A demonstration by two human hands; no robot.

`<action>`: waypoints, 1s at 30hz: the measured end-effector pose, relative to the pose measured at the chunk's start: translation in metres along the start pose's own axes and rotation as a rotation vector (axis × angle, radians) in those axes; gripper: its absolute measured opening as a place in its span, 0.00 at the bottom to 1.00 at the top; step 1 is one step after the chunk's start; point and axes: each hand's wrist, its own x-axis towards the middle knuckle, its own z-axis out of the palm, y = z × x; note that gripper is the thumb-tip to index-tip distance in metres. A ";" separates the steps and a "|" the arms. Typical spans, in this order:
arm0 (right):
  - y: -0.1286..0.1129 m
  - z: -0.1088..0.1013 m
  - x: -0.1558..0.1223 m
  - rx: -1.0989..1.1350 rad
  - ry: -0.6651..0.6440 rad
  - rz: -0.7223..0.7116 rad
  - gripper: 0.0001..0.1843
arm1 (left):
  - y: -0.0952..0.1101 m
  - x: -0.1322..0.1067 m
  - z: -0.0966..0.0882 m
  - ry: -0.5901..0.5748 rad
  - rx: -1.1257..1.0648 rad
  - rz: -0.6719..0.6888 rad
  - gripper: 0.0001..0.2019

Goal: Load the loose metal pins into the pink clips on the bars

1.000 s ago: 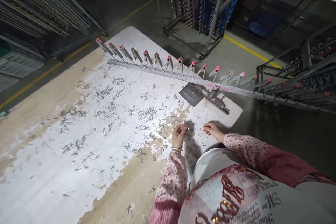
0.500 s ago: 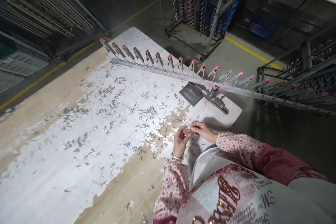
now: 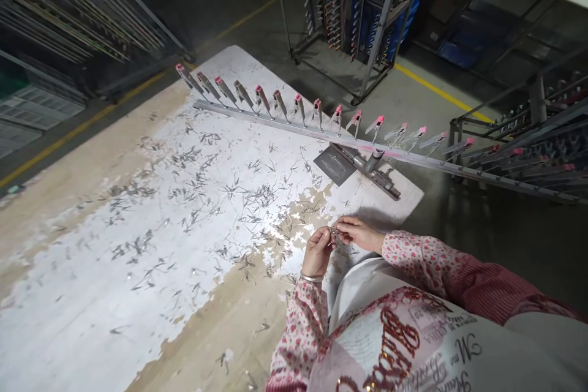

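Note:
My left hand [image 3: 317, 251] and my right hand [image 3: 359, 233] meet over the near right corner of the worn white table [image 3: 92, 294]. Both pinch a small metal wire piece [image 3: 335, 234] between their fingertips. Several similar thin metal pieces [image 3: 257, 199] lie scattered across the table just left of my hands. Behind my hands a long metal bar [image 3: 294, 127] carries a row of pink-tipped clips [image 3: 337, 117], with a dark clamp fixture [image 3: 362, 164] beneath it.
Metal racks [image 3: 353, 12] holding clip bars stand on the floor behind the table, and another rack [image 3: 528, 135] is at the right. Yellow floor lines [image 3: 436, 90] run past them. Long rods [image 3: 68, 18] are stacked at the far left.
My hands were apart on the table; the right one came over to the left, and both now hold a small metal piece together, lifted slightly off the surface.

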 end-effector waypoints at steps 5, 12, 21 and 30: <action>0.008 -0.007 -0.002 0.071 0.000 0.061 0.16 | 0.000 -0.004 0.005 0.008 0.008 -0.029 0.19; 0.019 -0.013 -0.003 0.193 -0.107 0.168 0.18 | 0.005 -0.011 0.005 0.001 0.146 0.091 0.15; 0.014 -0.013 -0.001 0.242 -0.014 0.090 0.18 | 0.001 -0.010 0.001 0.049 0.186 0.061 0.15; -0.008 -0.030 0.017 -0.352 0.337 -0.204 0.11 | -0.012 -0.007 -0.040 0.533 -0.059 0.054 0.20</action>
